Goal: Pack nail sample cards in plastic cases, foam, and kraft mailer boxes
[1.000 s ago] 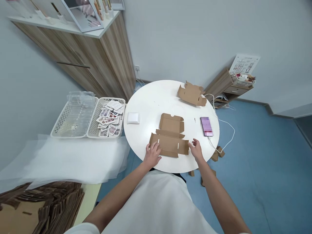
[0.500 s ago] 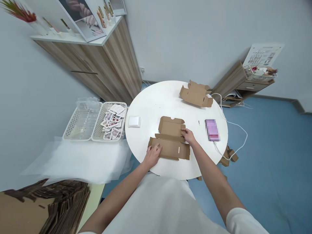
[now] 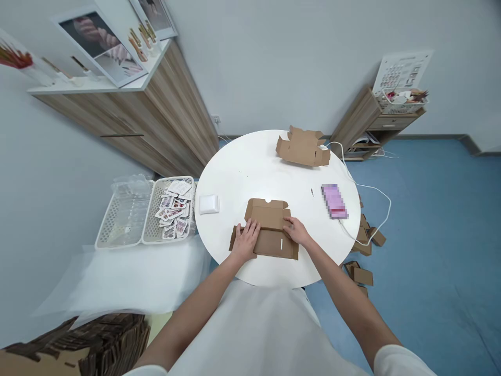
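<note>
Where both hands press, flat box (image 3: pixel 270 230), near table edge (image 3: pixel 274 284).

Brown cardboard box (image 3: pixel 270 230); white round table (image 3: pixel 242 172); pink phone (image 3: pixel 334 200); blue floor (image 3: pixel 430 235).

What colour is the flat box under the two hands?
The flat box is plain brown cardboard, unprinted, and the head view shows it, lying on the white round table.

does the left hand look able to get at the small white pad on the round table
Probably yes: the left hand rests on the flat brown cardboard box, and bare white round table lies between it and the small white pad.
</note>
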`<state>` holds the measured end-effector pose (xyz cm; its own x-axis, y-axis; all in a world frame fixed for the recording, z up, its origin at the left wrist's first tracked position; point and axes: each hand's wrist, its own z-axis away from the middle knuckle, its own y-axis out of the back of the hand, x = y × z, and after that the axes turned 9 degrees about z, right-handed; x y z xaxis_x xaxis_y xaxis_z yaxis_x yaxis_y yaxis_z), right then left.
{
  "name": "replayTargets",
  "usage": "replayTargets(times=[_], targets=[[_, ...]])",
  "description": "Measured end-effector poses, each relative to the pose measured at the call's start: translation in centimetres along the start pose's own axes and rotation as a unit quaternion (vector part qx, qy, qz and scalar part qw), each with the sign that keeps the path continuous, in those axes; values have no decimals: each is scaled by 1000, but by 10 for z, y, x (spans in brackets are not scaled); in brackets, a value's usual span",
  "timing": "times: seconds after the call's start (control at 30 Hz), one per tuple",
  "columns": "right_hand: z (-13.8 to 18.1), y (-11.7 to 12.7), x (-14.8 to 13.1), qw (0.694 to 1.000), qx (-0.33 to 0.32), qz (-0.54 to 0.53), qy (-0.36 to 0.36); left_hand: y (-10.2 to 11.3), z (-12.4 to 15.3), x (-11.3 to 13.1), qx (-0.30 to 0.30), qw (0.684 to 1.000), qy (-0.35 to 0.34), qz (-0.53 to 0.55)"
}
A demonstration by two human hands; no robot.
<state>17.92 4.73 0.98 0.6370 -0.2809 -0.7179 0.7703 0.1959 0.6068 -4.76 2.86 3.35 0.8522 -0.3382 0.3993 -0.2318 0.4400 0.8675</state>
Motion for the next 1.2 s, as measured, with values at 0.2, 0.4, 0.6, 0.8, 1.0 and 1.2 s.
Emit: replayTargets(times=[0.2,0.4,0.6,0.8,1.0,1.2], targets=[[49,-23,-12,916,-2,344,208,-8,9,-1,48,998,-22,34],[59,-49,-12,882,3,441,166,-12,38,-13,132,988,51,60],[65,-61,-14,880,-3,450,155,-39,78,-58,179,909,193,325],[70,-75,-21,871,-3,469,147,-45,74,-64,255,864,192,389],[72,-77,-27,865,-4,484,135,-42,71,-65,289,843,186,414],[72,-78,-31,861,-11,491,131,-38,61,-71,282,832,215,427]])
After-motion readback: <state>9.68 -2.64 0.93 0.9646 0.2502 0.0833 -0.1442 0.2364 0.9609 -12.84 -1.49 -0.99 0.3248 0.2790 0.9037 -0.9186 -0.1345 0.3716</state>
